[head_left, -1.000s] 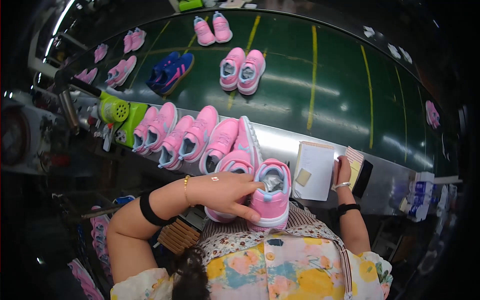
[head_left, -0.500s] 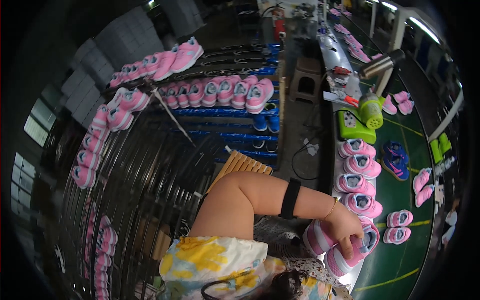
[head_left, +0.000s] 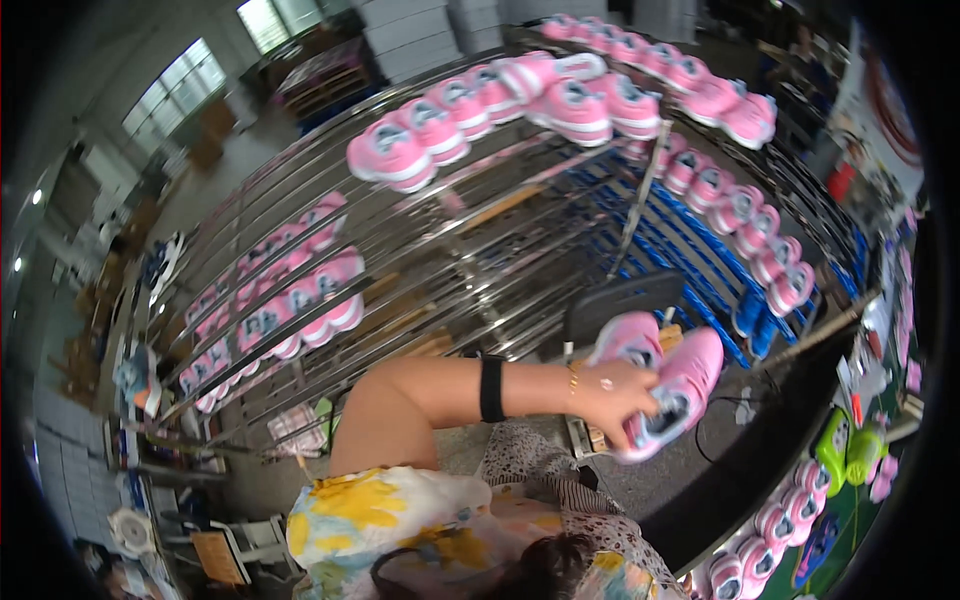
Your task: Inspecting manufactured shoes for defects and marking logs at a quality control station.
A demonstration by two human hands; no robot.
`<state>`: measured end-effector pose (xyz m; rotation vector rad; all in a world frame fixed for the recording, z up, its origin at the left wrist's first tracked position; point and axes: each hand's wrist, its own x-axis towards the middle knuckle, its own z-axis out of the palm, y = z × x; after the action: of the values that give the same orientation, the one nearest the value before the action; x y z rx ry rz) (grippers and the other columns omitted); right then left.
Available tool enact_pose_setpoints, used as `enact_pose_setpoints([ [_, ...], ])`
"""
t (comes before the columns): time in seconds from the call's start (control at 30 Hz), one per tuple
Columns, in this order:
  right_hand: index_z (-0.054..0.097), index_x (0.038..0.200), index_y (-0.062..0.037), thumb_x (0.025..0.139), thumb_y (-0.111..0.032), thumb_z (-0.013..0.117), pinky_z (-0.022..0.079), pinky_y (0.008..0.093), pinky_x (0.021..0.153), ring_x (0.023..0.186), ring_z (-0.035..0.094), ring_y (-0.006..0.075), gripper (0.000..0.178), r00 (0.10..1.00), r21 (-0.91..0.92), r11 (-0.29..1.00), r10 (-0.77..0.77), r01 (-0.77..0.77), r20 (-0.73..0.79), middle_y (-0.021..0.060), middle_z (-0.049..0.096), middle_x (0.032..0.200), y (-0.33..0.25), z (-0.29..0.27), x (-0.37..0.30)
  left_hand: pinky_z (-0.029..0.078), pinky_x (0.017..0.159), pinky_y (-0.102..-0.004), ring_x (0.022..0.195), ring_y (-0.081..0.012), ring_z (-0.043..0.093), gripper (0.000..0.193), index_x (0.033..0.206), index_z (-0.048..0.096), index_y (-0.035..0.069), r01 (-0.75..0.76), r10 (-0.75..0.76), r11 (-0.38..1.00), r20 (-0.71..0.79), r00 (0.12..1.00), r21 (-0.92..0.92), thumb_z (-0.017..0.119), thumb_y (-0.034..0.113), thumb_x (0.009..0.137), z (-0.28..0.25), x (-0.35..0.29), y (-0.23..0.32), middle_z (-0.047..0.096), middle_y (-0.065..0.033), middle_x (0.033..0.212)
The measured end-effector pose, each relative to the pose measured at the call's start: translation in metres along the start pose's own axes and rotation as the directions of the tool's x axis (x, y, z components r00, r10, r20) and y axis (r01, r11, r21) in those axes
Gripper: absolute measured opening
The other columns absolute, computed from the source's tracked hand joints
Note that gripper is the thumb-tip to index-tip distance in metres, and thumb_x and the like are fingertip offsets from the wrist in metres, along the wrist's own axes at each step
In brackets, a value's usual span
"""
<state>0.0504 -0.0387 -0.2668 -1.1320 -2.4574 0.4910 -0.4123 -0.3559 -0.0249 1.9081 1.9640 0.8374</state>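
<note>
Shoes [head_left: 698, 362], 2 pink ones, point away from the left grip [head_left: 610, 398], clamped at their heels.

Shiny metal rack [head_left: 480, 300], matt pink shoes [head_left: 692, 368].
The rack looks smooth and polished; the blue slats [head_left: 718, 322] have a glossy, plastic-like surface. The shoes look fabric-like above, smooth and rubbery below. The black armband [head_left: 491, 388] looks like dull cloth, the bracelet [head_left: 574, 379] gleaming metal, the patterned shirt [head_left: 385, 515] soft cloth, the green tool [head_left: 832, 448] glossy plastic.
</note>
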Motion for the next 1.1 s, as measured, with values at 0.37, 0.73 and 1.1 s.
enact_pose_setpoints([
  [0.37,0.045,0.118,-0.0130,0.077,-0.025,0.058,0.040,0.0428,0.080,0.099,0.048,0.0265,0.044,0.949,0.055,0.965,-0.262,0.256,0.175,0.0086,0.046,0.111,-0.063,0.071,0.001,0.043,0.081,-0.0396,0.093,-0.0336,0.055,0.044,0.101,0.059,0.011,0.842,-0.732,0.539,-0.485,0.478,0.016,0.067,0.037,0.066,-0.042,-0.300,-0.144,0.055,-0.0210,0.101],
  [0.73,0.052,0.110,-0.0061,0.078,-0.016,0.054,0.043,0.0300,0.069,0.079,0.051,0.0218,0.033,0.822,0.067,0.906,-0.408,0.418,0.398,0.0109,0.046,0.092,-0.096,0.104,0.042,0.014,0.094,-0.0657,0.125,-0.0320,0.032,0.065,0.121,0.050,0.028,0.978,-0.868,-0.187,-0.451,-0.207,-0.090,0.068,0.050,0.062,-0.043,-0.266,-0.108,0.040,-0.0087,0.133],
  [1.1,0.053,0.107,-0.0065,0.074,-0.014,0.055,0.043,0.0290,0.067,0.075,0.051,0.0210,0.034,0.790,0.021,0.932,-0.319,0.363,0.523,0.0105,0.047,0.090,-0.103,0.074,0.070,0.039,0.083,-0.0507,0.105,-0.0328,0.049,0.047,0.101,0.062,0.011,0.988,-0.716,-0.016,-0.687,-0.121,-0.156,0.070,0.040,0.064,-0.068,-0.300,-0.175,0.054,-0.0140,0.109],
])
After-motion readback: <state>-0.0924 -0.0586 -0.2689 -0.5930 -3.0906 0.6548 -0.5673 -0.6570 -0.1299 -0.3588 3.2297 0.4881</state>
